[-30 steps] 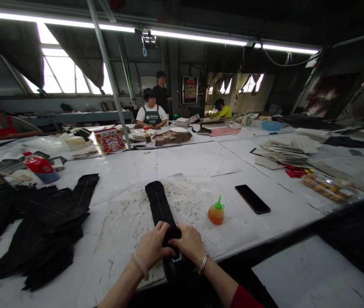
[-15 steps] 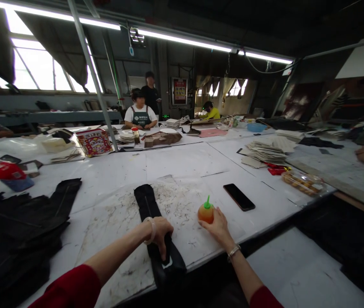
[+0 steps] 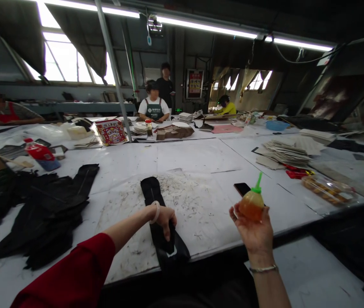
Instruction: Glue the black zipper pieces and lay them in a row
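Observation:
My right hand [image 3: 256, 234] is raised off the table, palm up, its fingers around a round squeeze bottle [image 3: 252, 207]. The bottle has a green pointed nozzle and orange liquid inside, and is nearly upright. My left hand [image 3: 165, 217] is closed on a long black fabric strip [image 3: 150, 191] lying on the white table, thumb and fingers pinching a folded part of it. A small pale patch [image 3: 172, 251] shows on the strip just below that hand. The near end of the strip hangs at the table edge.
Black fabric pieces [image 3: 50, 209] are heaped at left, near a red bottle [image 3: 40, 153]. A phone [image 3: 242, 188] lies partly hidden behind my right hand. Stacked pale sheets [image 3: 284, 153] and a clear food box [image 3: 328, 190] are at right. Co-workers sit and stand beyond the table.
My right hand has lifted the squeeze bottle off the table and moved it right, turning palm up. My left hand keeps its hold on the strip. The view has swung left.

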`<state>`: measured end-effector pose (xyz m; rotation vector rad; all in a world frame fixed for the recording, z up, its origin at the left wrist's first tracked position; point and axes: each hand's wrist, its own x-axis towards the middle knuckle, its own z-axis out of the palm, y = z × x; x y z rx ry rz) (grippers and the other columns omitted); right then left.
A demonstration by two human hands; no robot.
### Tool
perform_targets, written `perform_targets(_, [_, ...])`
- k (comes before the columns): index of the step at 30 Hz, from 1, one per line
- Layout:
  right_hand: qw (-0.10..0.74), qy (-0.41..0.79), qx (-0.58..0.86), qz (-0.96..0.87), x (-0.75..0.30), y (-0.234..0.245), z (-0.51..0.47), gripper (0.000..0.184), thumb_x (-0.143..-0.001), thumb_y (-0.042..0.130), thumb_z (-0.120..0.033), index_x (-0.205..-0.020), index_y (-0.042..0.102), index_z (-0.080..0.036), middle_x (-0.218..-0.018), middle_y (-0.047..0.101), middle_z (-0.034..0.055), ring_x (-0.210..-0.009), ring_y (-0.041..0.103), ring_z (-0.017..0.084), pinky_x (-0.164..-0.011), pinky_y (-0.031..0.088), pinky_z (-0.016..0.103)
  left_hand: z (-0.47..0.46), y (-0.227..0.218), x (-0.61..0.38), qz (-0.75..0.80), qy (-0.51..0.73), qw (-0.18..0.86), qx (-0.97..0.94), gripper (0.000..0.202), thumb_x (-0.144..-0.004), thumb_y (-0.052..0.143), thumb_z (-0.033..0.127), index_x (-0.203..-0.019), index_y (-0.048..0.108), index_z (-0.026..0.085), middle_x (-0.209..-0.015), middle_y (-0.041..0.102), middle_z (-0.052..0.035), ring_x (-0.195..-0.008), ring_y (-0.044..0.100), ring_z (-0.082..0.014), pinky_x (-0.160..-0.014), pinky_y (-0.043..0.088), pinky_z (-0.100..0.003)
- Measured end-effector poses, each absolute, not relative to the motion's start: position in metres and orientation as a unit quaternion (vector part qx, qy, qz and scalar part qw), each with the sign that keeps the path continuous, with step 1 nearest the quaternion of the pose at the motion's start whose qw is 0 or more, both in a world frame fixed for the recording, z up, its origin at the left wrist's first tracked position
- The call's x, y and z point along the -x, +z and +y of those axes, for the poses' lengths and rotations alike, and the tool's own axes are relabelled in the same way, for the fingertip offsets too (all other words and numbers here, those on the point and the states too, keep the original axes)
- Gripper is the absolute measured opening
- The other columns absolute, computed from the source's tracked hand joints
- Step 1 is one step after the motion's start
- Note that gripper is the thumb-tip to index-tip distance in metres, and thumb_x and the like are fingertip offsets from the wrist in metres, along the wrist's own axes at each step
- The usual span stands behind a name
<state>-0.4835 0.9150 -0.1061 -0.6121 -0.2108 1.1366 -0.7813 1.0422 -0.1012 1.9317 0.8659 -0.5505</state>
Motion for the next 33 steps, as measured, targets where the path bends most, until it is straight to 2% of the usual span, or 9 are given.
perform_targets(5, [0.740, 0.537, 0.364, -0.179, 0.485, -0.104, 0.904, 0.050, -0.065, 0.084, -0.036, -0.111, 0.067, -0.027, -0.105, 0.068, 0.0039, -0.087, 0.066, 0.021, -0.067, 0.057, 0.032, 1.044, -0.082, 0.787, 0.333, -0.215, 0.524, -0.754, 0.032, -0.037, 0.090, 0.035, -0.061, 0.073, 0.023, -0.057, 0.067, 0.0019, -0.055, 0.055, -0.0165, -0.054, 0.043, -0.027])
perform_targets(7, [0.742, 0.534, 0.361, -0.183, 0.495, -0.107, 0.906, 0.048, -0.064, 0.085, -0.040, -0.107, 0.068, -0.027, -0.109, 0.068, 0.0044, -0.091, 0.066, 0.021, -0.069, 0.058, 0.031, 1.045, -0.073, 0.788, 0.328, -0.220, 0.534, -0.748, 0.033, -0.036, 0.091, 0.034, -0.061, 0.074, 0.024, -0.058, 0.068, 0.0015, -0.056, 0.057, -0.0175, -0.055, 0.045, -0.029])
perform_targets(9, [0.734, 0.569, 0.331, -0.168, 0.508, -0.111, 0.910, 0.048, -0.066, 0.082, -0.053, -0.104, 0.069, -0.027, -0.112, 0.067, 0.0045, -0.095, 0.066, 0.022, -0.074, 0.059, 0.033, 1.047, -0.066, 0.791, 0.320, -0.225, 0.546, -0.741, 0.033, -0.037, 0.091, 0.035, -0.062, 0.074, 0.024, -0.060, 0.069, 0.0010, -0.057, 0.058, -0.0182, -0.057, 0.047, -0.030])
perform_targets(12, [0.683, 0.634, 0.308, -0.192, 0.530, -0.115, 0.916, 0.054, -0.073, 0.074, -0.059, -0.117, 0.064, -0.029, -0.116, 0.066, 0.0051, -0.102, 0.066, 0.024, -0.081, 0.059, 0.039, 1.049, -0.059, 0.795, 0.307, -0.221, 0.563, -0.735, 0.033, -0.038, 0.091, 0.036, -0.063, 0.074, 0.023, -0.061, 0.070, -0.0001, -0.058, 0.060, -0.0187, -0.059, 0.049, -0.031])
perform_targets(14, [0.666, 0.633, 0.319, -0.232, 0.545, -0.114, 0.921, 0.054, -0.074, 0.076, -0.055, -0.120, 0.062, -0.029, -0.115, 0.067, 0.0055, -0.102, 0.066, 0.026, -0.084, 0.059, 0.042, 1.050, -0.057, 0.797, 0.304, -0.216, 0.570, -0.732, 0.034, -0.037, 0.091, 0.038, -0.063, 0.074, 0.023, -0.062, 0.070, -0.0007, -0.059, 0.061, -0.0197, -0.059, 0.050, -0.032])
perform_targets(19, [0.655, 0.574, 0.364, -0.330, 0.567, -0.095, 0.935, 0.061, -0.062, 0.088, -0.040, -0.116, 0.065, -0.024, -0.106, 0.069, 0.0060, -0.095, 0.066, 0.026, -0.088, 0.056, 0.043, 1.051, -0.055, 0.801, 0.304, -0.216, 0.569, -0.733, 0.037, -0.033, 0.093, 0.037, -0.062, 0.074, 0.023, -0.061, 0.070, -0.0005, -0.058, 0.060, -0.0204, -0.056, 0.049, -0.032])
perform_targets(24, [0.615, 0.542, 0.386, -0.423, 0.573, -0.079, 0.948, 0.069, -0.062, 0.087, -0.035, -0.125, 0.061, -0.026, -0.118, 0.066, 0.0049, -0.103, 0.062, 0.024, -0.092, 0.052, 0.038, 1.049, -0.051, 0.801, 0.291, -0.215, 0.572, -0.736, 0.030, -0.039, 0.092, 0.033, -0.061, 0.074, 0.022, -0.059, 0.069, -0.0004, -0.055, 0.058, -0.0187, -0.055, 0.048, -0.031])
perform_targets(30, [0.581, 0.519, 0.388, -0.492, 0.579, -0.070, 0.957, 0.070, -0.060, 0.087, -0.028, -0.126, 0.062, -0.026, -0.121, 0.064, 0.0045, -0.103, 0.062, 0.025, -0.084, 0.055, 0.034, 1.047, -0.045, 0.801, 0.293, -0.200, 0.579, -0.734, 0.035, -0.032, 0.094, 0.028, -0.059, 0.073, 0.021, -0.058, 0.068, -0.0014, -0.054, 0.057, -0.0199, -0.054, 0.046, -0.033])
perform_targets(33, [0.564, 0.514, 0.388, -0.518, 0.582, -0.064, 0.960, 0.069, -0.058, 0.087, -0.026, -0.124, 0.064, -0.026, -0.117, 0.066, 0.0039, -0.098, 0.063, 0.024, -0.081, 0.055, 0.034, 1.047, -0.042, 0.801, 0.290, -0.198, 0.576, -0.738, 0.031, -0.036, 0.093, 0.028, -0.059, 0.073, 0.021, -0.056, 0.067, -0.0004, -0.053, 0.056, -0.0192, -0.053, 0.045, -0.032])
